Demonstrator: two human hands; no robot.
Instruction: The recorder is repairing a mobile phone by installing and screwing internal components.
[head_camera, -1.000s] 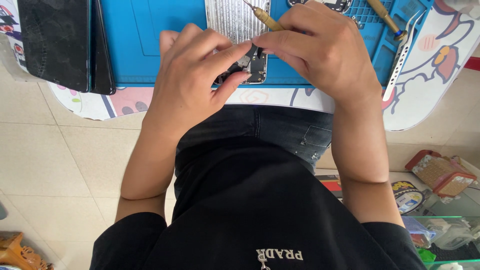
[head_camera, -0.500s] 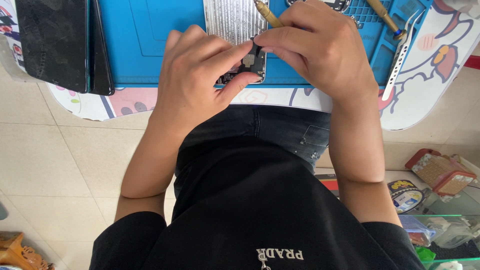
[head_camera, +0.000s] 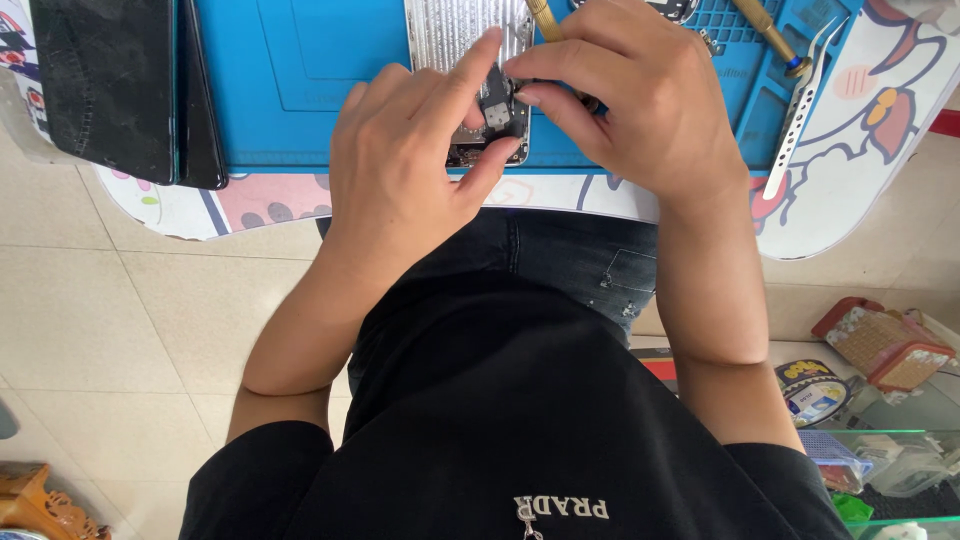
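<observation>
Hands pinching a small dark metal phone part at the near edge of the counter.

Left hand (head_camera: 400, 190) grips the small dark metal phone part (head_camera: 492, 120) between thumb and forefinger over the blue rubber mat (head_camera: 300, 90); right hand (head_camera: 640, 110) grasps a thin brass-coloured screwdriver (head_camera: 545, 20). A firm pinch and a straight tool would help. Shiny steel tweezers (head_camera: 795, 120) lie near the right edge.

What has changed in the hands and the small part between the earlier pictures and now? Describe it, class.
The left hand has raised its forefinger over the small dark part, keeping it pinched from below with the thumb. The right hand keeps its grip on the brass-handled tool, fingertips now closer to the part. The blue mat, tweezers and dark phone stayed put.
</observation>
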